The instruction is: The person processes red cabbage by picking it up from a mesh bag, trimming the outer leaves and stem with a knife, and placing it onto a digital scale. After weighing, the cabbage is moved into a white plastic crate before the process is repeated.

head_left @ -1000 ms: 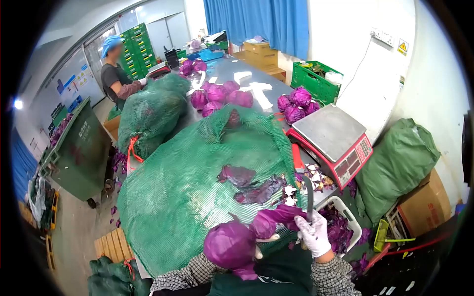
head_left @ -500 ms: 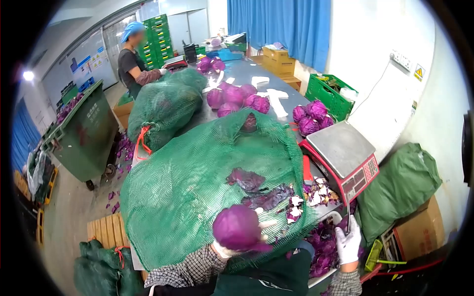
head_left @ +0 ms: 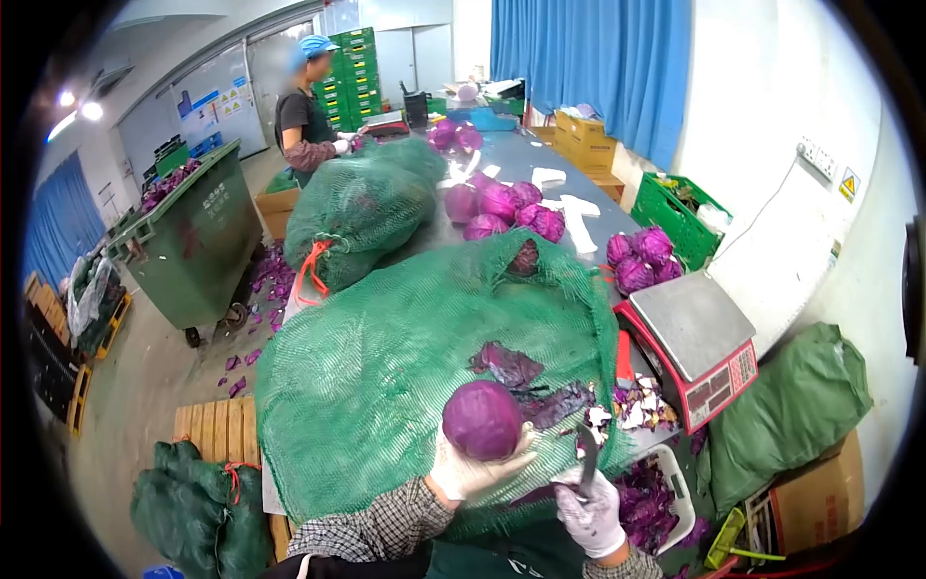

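A round purple cabbage [head_left: 482, 420] rests in my gloved left hand [head_left: 471, 467], whose fingers are spread along its lower right side. Just to the right, my gloved right hand [head_left: 590, 516] is closed around a knife [head_left: 587, 457], its dark blade pointing up. Both hands are over the near edge of a large green mesh sack [head_left: 386, 367] lying on the table. Loose dark cabbage leaves [head_left: 506, 367] lie on the sack, and pale trimmed pieces [head_left: 644, 405] sit at its right edge. Below these, a white basket [head_left: 683, 494] holds purple leaves.
A red scale [head_left: 709, 381] stands right, by several cabbages [head_left: 641, 261]. More cabbages [head_left: 497, 201] and another full mesh sack [head_left: 362, 207] lie farther back. A person [head_left: 307, 121] in a blue cap stands at the table's far left, near a green wheeled bin [head_left: 198, 246].
My right hand has moved left and up from the basket with the knife, close to the cabbage. The cabbage is steadier in my left hand. The whole view has shifted slightly.
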Available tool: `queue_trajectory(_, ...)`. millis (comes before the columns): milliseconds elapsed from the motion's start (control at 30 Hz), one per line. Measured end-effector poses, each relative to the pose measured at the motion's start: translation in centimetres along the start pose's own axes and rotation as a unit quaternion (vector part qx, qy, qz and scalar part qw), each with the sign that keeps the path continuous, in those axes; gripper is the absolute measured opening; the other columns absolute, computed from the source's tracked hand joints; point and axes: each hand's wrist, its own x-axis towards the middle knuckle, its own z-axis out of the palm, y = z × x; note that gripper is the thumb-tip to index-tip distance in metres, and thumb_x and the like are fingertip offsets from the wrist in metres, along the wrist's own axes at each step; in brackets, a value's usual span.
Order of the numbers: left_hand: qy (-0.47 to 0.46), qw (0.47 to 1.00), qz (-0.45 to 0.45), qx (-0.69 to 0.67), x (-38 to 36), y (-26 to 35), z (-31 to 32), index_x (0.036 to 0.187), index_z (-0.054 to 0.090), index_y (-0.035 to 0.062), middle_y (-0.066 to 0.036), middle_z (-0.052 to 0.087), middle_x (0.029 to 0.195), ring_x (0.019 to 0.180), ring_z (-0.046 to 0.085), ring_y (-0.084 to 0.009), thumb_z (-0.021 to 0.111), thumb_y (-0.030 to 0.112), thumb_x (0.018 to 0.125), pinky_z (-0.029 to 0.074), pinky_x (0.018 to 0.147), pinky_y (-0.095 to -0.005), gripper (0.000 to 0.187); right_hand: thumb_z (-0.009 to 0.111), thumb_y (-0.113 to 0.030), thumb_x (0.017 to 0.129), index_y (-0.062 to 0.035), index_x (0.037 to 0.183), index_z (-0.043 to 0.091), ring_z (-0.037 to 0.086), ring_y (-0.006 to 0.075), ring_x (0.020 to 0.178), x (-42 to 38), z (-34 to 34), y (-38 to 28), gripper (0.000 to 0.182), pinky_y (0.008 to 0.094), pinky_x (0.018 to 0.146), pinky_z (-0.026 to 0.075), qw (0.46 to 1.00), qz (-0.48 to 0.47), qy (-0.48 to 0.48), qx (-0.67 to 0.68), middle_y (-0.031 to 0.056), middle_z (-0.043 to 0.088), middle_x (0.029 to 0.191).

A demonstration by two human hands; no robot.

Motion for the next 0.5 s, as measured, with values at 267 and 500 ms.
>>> queue_trajectory(267, 0.118, 0.97, 0.056, 0.207, -0.6, 1.1, 2.3, 0.135, 0.044, 0.0206, -0.015, 0.039, 0.141, 0.129, 0.042, -0.034, 0.061, 0.054, 0.083, 0.042, 0.102, -0.0548, 0.065, 0.063, -0.008, 0.089, -0.0003, 0.11, 0.062, 0.053, 0.0148, 0.056, -0.2, -8.0, 7.5, 0.022, 0.0285, 0.051, 0.043, 0.959, -0.049, 0.196, -0.201, 0.003, 0.061, 0.072)
queue_trajectory(500, 0.113, 0.606, 0.214, 0.757, 1.0, 2.4, 1.1, 0.133, 0.046, 0.0044, -0.016, 0.057, 0.124, 0.119, 0.054, -0.0279, 0.072, 0.051, 0.079, 0.043, 0.103, -0.0395, 0.076, 0.06, -0.01, 0.093, -0.0026, 0.106, 0.064, 0.048, 0.0067, 0.046, 1.2, -4.5, 4.5, 0.015, 0.0218, 0.043, 0.037, 0.978, 0.168, 0.107, -0.065, 0.0011, 0.058, 0.064)
